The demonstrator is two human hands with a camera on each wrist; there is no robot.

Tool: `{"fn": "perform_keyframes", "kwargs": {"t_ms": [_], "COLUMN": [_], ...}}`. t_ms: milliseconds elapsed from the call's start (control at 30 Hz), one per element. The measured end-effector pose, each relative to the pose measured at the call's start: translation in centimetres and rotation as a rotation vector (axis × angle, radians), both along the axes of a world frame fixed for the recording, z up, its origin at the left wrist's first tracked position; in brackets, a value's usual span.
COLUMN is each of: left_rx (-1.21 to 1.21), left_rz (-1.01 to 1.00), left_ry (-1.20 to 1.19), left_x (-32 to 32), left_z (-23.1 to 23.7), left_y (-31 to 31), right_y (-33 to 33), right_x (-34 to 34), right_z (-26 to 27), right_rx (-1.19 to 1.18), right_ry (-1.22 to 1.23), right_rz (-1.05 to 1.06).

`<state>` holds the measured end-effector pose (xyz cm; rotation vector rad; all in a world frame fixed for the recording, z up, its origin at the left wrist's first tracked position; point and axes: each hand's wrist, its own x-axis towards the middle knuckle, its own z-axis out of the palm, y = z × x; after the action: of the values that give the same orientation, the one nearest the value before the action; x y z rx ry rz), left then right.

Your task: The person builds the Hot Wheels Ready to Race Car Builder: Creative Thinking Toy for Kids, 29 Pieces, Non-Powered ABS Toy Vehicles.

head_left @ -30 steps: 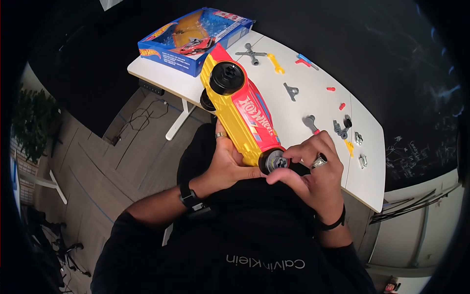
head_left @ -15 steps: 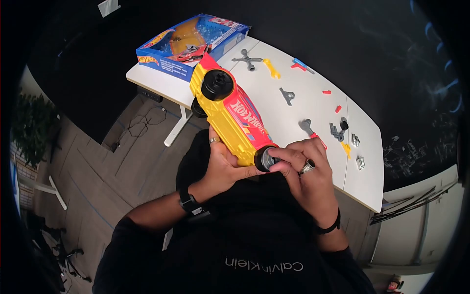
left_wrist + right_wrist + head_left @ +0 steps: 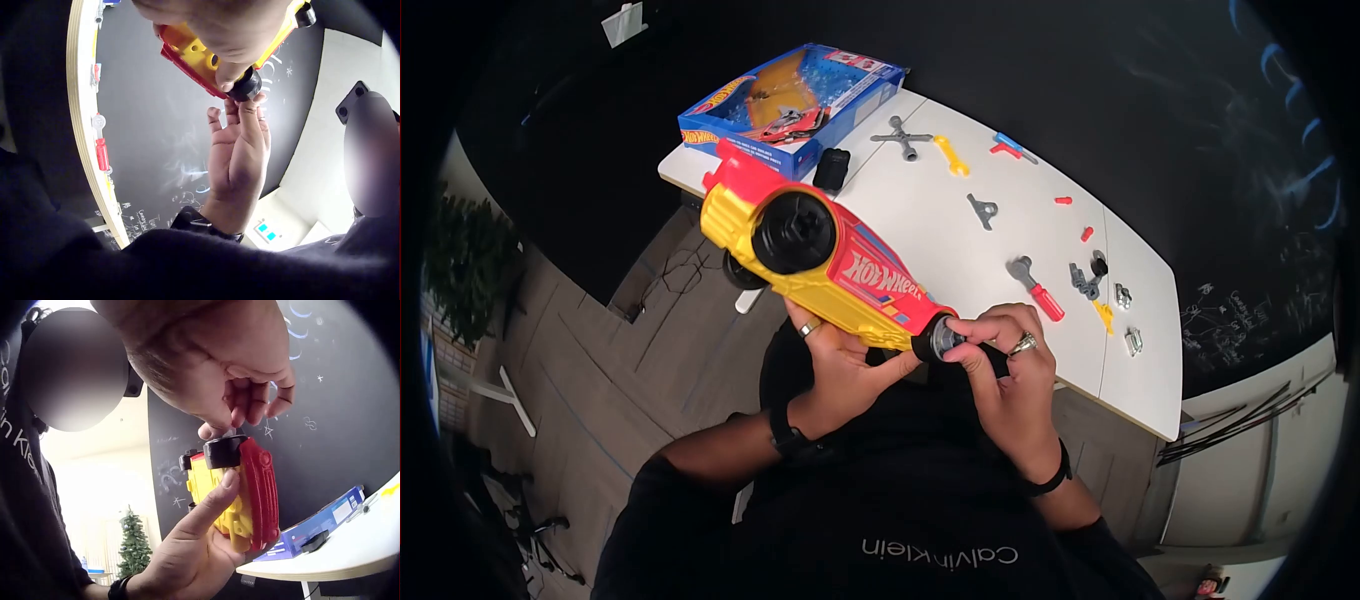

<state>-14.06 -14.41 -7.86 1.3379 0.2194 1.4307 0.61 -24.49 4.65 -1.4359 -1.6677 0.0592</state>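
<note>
A red and yellow toy car (image 3: 880,270) is held up over the person's lap, its yellow underside turned toward the left arm. My left hand (image 3: 840,368) grips the body from below, with the thumb close to a black wheel (image 3: 924,348) at the near end. At that wheel's outer face sits a grey round hub piece (image 3: 946,338), which my right hand (image 3: 1015,385) pinches between thumb and index finger. In the right wrist view, the right fingertips bend down onto the top of the wheel (image 3: 224,452). A larger-looking black wheel (image 3: 794,232) shows at the far end.
On the white table (image 3: 940,240) lie a grey cross wrench (image 3: 901,138), yellow wrench (image 3: 950,156), red-handled grey tool (image 3: 1036,288), blue and red toy tool (image 3: 1013,148) and several small parts. An open-windowed blue box (image 3: 795,108) stands at the far left, beside a black part (image 3: 832,170).
The car's far end has swung left and nearer to the head camera, uncovering the black part by the box. Both hands moved slightly left; the right fingers closed into a pinch at the hub.
</note>
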Motion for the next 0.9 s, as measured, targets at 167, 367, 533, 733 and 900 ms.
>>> {"fn": "perform_keyframes", "kwargs": {"t_ms": [167, 367, 533, 733, 900], "left_rx": [0.079, 0.234, -0.055, 0.054, -0.009], "left_rz": [0.067, 0.173, 0.018, -0.064, -0.073], "left_ry": [0.031, 0.191, 0.071, 0.053, 0.053], "left_x": [-0.3, -0.9, -0.7, -0.5, -0.2], "left_z": [-0.2, 0.8, -0.5, -2.0, -2.7], "left_y": [-0.3, -0.4, -0.4, 0.3, 0.7], "right_y": [0.0, -0.6, -1.1, -0.6, -0.6], "right_x": [0.0, 0.7, 1.3, 0.6, 0.4], "right_z": [-0.5, -1.3, -0.6, -1.7, -2.7], "right_rx": [-0.023, -0.014, 0.086, -0.08, -0.14], "right_ry": [0.075, 0.12, 0.028, -0.001, 0.036], "right_rz": [0.012, 0.084, 0.207, 0.237, 0.203]}}
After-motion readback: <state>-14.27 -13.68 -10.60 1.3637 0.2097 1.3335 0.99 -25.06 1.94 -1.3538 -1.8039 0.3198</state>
